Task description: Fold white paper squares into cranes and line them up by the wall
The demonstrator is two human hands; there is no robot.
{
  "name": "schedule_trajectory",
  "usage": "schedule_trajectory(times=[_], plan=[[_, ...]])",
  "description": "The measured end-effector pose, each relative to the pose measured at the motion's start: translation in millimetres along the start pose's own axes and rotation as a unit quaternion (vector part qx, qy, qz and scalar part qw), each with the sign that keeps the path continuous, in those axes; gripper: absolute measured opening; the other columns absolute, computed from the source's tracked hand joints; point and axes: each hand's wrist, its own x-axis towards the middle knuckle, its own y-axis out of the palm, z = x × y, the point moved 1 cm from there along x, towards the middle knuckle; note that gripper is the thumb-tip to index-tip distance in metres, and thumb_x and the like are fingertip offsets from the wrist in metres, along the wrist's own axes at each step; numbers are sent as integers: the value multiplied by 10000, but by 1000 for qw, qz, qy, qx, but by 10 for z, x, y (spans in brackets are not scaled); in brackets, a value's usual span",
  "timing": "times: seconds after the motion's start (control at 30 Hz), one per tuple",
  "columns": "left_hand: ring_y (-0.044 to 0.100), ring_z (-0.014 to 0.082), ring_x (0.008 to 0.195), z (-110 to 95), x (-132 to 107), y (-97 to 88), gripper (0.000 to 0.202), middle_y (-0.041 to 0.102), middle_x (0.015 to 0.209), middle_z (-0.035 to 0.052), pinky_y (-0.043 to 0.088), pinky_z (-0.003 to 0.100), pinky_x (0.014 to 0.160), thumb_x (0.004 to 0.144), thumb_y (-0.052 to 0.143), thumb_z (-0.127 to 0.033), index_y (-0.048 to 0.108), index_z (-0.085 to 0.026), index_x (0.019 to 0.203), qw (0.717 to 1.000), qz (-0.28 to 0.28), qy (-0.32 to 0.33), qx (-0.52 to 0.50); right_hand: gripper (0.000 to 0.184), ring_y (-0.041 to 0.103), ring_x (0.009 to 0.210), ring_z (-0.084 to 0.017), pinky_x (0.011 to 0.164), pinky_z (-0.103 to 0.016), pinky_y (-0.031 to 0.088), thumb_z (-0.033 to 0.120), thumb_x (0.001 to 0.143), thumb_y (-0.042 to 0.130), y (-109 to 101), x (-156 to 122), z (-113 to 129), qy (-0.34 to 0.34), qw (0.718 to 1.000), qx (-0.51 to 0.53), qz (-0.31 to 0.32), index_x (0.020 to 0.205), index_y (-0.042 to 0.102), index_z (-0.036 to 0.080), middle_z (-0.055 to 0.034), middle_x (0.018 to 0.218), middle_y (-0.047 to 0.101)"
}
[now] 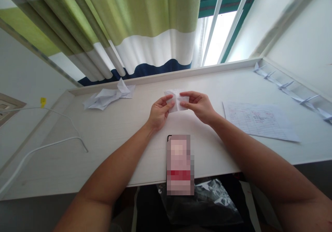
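A small folded sheet of white paper (177, 101), creased down its middle, is held up over the white desk between both hands. My left hand (160, 111) pinches its left side between thumb and fingers. On the right side, my right hand (201, 105) grips it the same way, thumb toward me. Below the hands lies a phone (180, 164), its screen blurred out, reaching past the desk's near edge.
Crumpled and folded white papers (106, 96) lie at the back left. Written sheets (259, 121) lie at the right. Several folded paper pieces (285, 85) line the right edge. A white cable (46, 148) crosses the left side. A clear plastic bag (212, 201) hangs below the desk edge.
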Motion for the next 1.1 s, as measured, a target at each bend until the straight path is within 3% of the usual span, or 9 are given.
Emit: schedule_trajectory(times=[0.17, 0.3, 0.43, 0.73, 0.9, 1.1], plan=[[793, 160, 919, 32, -32, 32, 427, 848, 994, 18, 637, 331, 914, 714, 1045, -311, 791, -219, 1045, 999, 5, -41, -13, 489, 738, 846, -200, 813, -418, 659, 535, 668, 1052, 50, -14, -6, 1, 1000, -1, -15, 997, 831, 250, -29, 919, 813], [792, 156, 939, 49, -15, 4, 419, 843, 995, 23, 630, 344, 961, 742, 1030, -317, 785, -203, 1062, 1000, -6, -23, -5, 457, 693, 780, -189, 773, -411, 627, 576, 695, 1026, 10, -2, -58, -6, 998, -52, -40, 959, 834, 256, -19, 839, 784], [785, 152, 935, 12, -9, -12, 403, 835, 1019, 19, 628, 323, 913, 774, 998, -290, 780, -218, 1105, 1000, -11, -18, 7, 466, 707, 818, -195, 797, -417, 617, 582, 744, 986, -21, 7, -50, -5, 999, -33, -35, 1040, 828, 258, -28, 891, 807], [712, 131, 804, 41, -42, 34, 477, 775, 916, -25, 576, 281, 759, 730, 1031, -374, 665, -253, 1011, 998, -13, -55, 0, 473, 705, 798, -170, 751, -376, 616, 522, 695, 1024, 46, -15, -90, 29, 1000, -7, -6, 993, 773, 253, -22, 957, 783], [694, 135, 842, 86, -90, 77, 501, 742, 939, -5, 548, 275, 749, 772, 986, -492, 610, -234, 979, 998, -14, -23, 61, 481, 708, 798, -186, 776, -393, 630, 501, 694, 1033, 18, -9, -103, 31, 998, -47, -22, 1022, 795, 241, -19, 878, 777], [748, 161, 892, 87, -136, 107, 516, 802, 997, 6, 590, 322, 863, 706, 1014, -315, 604, -231, 1007, 992, -27, 50, 108, 484, 711, 826, -202, 775, -400, 642, 508, 717, 1023, -23, -9, -103, 22, 998, -52, -30, 1069, 827, 239, -21, 859, 754]])
